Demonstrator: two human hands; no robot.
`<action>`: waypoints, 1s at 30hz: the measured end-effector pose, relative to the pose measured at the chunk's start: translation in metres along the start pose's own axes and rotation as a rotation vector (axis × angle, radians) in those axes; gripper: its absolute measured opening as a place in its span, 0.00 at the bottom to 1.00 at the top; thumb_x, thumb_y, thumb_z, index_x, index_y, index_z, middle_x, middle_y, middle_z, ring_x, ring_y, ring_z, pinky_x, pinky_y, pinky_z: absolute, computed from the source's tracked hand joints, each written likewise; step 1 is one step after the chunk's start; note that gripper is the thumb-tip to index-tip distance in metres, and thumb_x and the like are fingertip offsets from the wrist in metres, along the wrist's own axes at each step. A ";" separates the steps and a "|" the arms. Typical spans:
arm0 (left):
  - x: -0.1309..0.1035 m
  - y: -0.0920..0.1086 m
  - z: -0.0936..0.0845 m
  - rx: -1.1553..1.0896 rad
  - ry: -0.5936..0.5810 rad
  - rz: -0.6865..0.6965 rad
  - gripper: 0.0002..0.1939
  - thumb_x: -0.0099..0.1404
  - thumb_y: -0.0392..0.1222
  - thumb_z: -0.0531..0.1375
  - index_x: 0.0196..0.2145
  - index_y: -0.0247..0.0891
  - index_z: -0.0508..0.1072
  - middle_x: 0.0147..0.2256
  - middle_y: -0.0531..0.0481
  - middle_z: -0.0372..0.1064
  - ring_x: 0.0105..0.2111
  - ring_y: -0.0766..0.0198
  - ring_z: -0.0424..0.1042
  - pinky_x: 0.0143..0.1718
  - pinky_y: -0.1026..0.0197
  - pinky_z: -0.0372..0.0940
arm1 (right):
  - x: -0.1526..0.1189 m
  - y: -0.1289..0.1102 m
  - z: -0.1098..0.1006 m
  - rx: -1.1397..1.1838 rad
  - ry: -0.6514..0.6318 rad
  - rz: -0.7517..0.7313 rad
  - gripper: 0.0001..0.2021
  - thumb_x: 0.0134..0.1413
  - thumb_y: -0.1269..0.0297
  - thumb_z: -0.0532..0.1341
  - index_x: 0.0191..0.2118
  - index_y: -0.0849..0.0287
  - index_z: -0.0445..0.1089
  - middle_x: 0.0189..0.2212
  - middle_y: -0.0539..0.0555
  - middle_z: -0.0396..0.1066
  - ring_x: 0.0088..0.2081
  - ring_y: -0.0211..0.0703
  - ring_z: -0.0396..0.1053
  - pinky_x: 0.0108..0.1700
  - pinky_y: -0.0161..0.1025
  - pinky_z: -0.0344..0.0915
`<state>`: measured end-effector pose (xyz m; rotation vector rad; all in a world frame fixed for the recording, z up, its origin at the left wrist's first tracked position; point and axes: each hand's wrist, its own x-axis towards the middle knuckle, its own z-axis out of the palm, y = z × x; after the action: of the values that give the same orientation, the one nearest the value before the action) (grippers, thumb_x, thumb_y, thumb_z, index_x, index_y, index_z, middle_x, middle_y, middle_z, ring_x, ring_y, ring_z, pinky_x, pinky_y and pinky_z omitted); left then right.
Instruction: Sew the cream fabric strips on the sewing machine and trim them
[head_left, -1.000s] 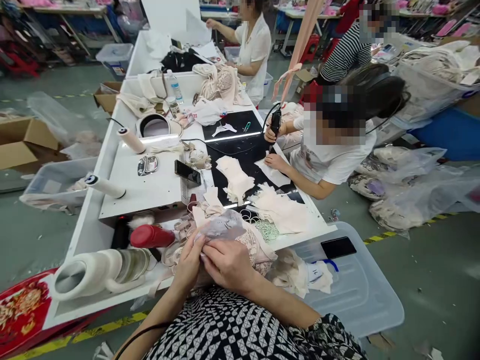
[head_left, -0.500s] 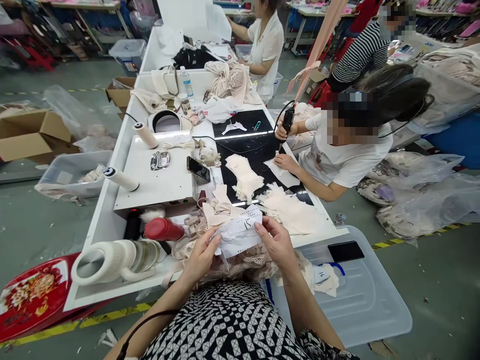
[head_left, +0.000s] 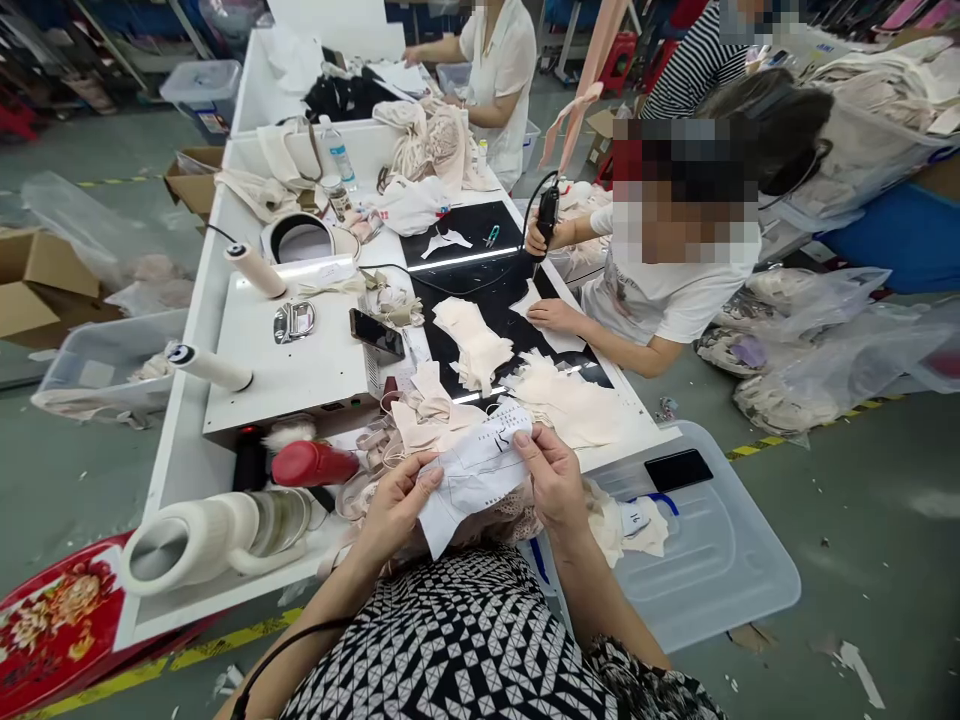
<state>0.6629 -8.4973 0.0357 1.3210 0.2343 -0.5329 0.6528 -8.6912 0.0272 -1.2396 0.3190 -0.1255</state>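
A creased white paper slip (head_left: 474,468) with printed lines and handwritten marks is stretched between my hands, above my lap. My left hand (head_left: 401,497) pinches its left side between thumb and fingers. The right edge is gripped by my right hand (head_left: 553,478), thumb on top. Beneath the slip lies a heap of beige lace fabric (head_left: 506,520), partly hidden by the paper and my hands. Just beyond it, light peach fabric pieces (head_left: 429,415) with straps are piled on the table's near edge.
Across the table a co-worker's hand (head_left: 559,316) presses fabric while the other holds a black corded tool (head_left: 547,215). A phone (head_left: 679,468) rests on a clear plastic lid (head_left: 739,540) at right. On the left are a white jug (head_left: 187,545) and a red-lidded container (head_left: 313,463).
The paper slip now shows more of its surface, with its lower left corner hanging down. Both hands still hold it. The head view has shifted, moving the table left and up.
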 end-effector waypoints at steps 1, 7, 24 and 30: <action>0.000 0.000 0.001 -0.006 0.015 -0.012 0.23 0.51 0.54 0.70 0.38 0.37 0.75 0.29 0.51 0.74 0.28 0.65 0.70 0.28 0.66 0.65 | -0.001 0.000 0.000 0.042 0.007 0.013 0.12 0.51 0.52 0.66 0.31 0.57 0.72 0.27 0.49 0.69 0.30 0.39 0.63 0.32 0.34 0.62; -0.004 -0.001 0.001 0.007 0.009 -0.069 0.21 0.50 0.54 0.71 0.30 0.35 0.71 0.21 0.54 0.70 0.18 0.71 0.64 0.18 0.71 0.57 | -0.003 -0.005 0.004 0.261 0.063 0.102 0.14 0.42 0.54 0.71 0.27 0.58 0.70 0.23 0.47 0.66 0.26 0.35 0.60 0.29 0.31 0.60; -0.001 0.009 0.011 -0.177 0.088 -0.080 0.25 0.40 0.49 0.74 0.21 0.37 0.61 0.18 0.58 0.63 0.18 0.72 0.61 0.20 0.70 0.56 | -0.018 -0.009 0.001 0.411 0.028 0.109 0.14 0.47 0.51 0.69 0.31 0.56 0.69 0.19 0.45 0.63 0.19 0.33 0.54 0.19 0.31 0.52; 0.003 0.005 0.007 -0.215 0.084 -0.091 0.23 0.42 0.48 0.73 0.23 0.37 0.62 0.19 0.59 0.59 0.18 0.72 0.57 0.20 0.70 0.55 | -0.020 -0.008 -0.001 0.293 -0.008 -0.057 0.11 0.55 0.53 0.65 0.32 0.55 0.71 0.23 0.46 0.64 0.22 0.33 0.56 0.24 0.32 0.54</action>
<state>0.6673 -8.5037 0.0397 1.1279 0.4111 -0.5143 0.6344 -8.6891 0.0380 -0.9583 0.2484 -0.2091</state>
